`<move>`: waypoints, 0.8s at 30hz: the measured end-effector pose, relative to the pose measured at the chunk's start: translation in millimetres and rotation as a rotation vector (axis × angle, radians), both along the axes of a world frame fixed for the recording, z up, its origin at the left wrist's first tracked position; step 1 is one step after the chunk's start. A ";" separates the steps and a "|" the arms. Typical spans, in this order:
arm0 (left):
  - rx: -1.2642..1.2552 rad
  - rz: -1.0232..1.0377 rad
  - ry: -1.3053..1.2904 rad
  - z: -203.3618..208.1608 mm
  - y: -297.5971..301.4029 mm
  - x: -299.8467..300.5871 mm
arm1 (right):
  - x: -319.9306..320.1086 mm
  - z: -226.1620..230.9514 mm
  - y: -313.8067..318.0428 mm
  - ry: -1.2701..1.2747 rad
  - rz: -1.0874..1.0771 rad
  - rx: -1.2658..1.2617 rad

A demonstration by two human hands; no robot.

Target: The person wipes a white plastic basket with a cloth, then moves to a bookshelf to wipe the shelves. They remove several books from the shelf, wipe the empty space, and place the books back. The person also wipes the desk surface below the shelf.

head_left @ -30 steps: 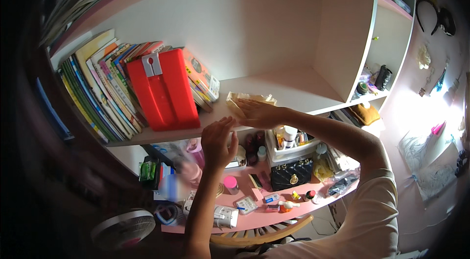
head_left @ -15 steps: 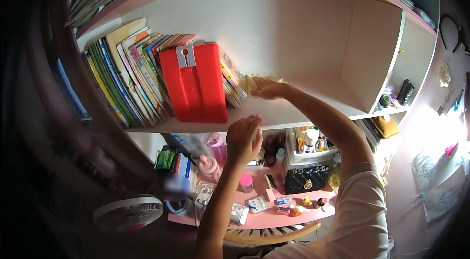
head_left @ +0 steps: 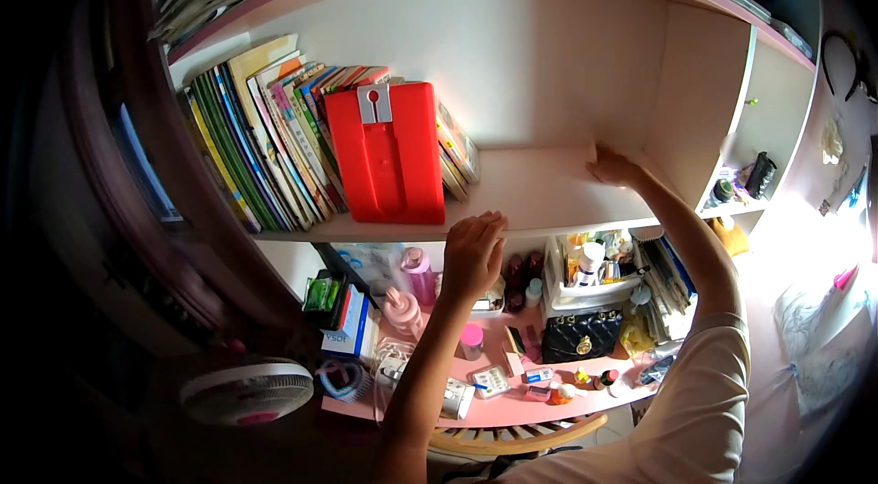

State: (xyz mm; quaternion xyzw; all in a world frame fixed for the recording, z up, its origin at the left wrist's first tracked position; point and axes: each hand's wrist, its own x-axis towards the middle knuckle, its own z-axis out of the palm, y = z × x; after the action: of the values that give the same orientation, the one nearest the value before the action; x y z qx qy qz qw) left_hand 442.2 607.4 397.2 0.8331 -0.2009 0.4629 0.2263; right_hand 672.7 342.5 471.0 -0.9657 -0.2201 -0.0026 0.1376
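My right hand [head_left: 615, 166] is on the white shelf board [head_left: 540, 182], toward its right end. Motion smears its fingers; a pale cloth that showed under it earlier is hidden now, and nothing lies where it was. My left hand [head_left: 474, 251] rests at the shelf's front edge, loosely bent, with nothing visible in it. Beside it, to the left, stands an upright red plastic case [head_left: 389, 155] with a grey clip on top. Behind the case a row of books [head_left: 283, 136] leans, and a few thicker books [head_left: 455, 155] tilt against its right side.
Below is a pink desk [head_left: 498, 413] with pink bottles [head_left: 402, 312], a white organizer [head_left: 590, 296], a black quilted bag [head_left: 582, 338] and small items. A wooden chair back [head_left: 521, 438] stands before it. At the lower left is a fan [head_left: 247, 394]. An upright divider [head_left: 700, 100] closes the shelf's right.
My right hand has swept right along the board, away from the books; the pale cloth is gone from beside them. My left hand stays by the front edge, its fingers slightly more bent.
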 end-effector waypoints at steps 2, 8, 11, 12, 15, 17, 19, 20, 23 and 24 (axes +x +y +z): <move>0.006 -0.017 0.000 -0.5 -2.9 4.4 | 14.0 -16.9 7.2 -0.079 0.035 0.052; -0.023 -0.081 -0.019 2.7 -0.9 -6.1 | -50.4 10.8 126.0 0.102 0.433 -0.173; -0.185 -0.218 -0.023 -12.3 -7.5 -13.2 | -80.4 -14.8 132.0 -0.096 0.567 -0.094; -0.277 -0.238 -0.003 -15.0 -10.9 -25.0 | -101.1 -11.6 136.5 -0.070 0.664 -0.070; -0.394 -0.199 -0.032 -26.5 -17.6 -54.9 | -138.0 -18.1 126.3 -0.158 0.841 0.000; -0.455 -0.192 0.024 -29.6 -19.9 -67.8 | -126.5 -10.7 118.1 -0.108 0.767 0.044; -0.495 -0.230 0.083 -27.6 -26.4 -76.5 | -97.7 2.4 114.0 0.093 0.647 0.182; -0.508 -0.234 0.094 -27.8 -28.2 -78.8 | -88.7 -7.6 108.1 -0.150 0.644 0.147; -0.558 -0.181 0.133 -29.8 -20.5 -95.0 | -116.0 -33.4 134.9 -0.629 0.798 0.075; -0.561 -0.148 0.128 -34.3 -12.3 -100.8 | -149.8 -30.5 147.7 -0.377 0.656 0.200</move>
State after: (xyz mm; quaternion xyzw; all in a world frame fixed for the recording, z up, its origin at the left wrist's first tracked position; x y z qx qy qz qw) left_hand 341.4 595.1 362.9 0.7487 -0.1108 0.4290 0.4930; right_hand 522.9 490.3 440.5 -0.8084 -0.5372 -0.1575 0.1817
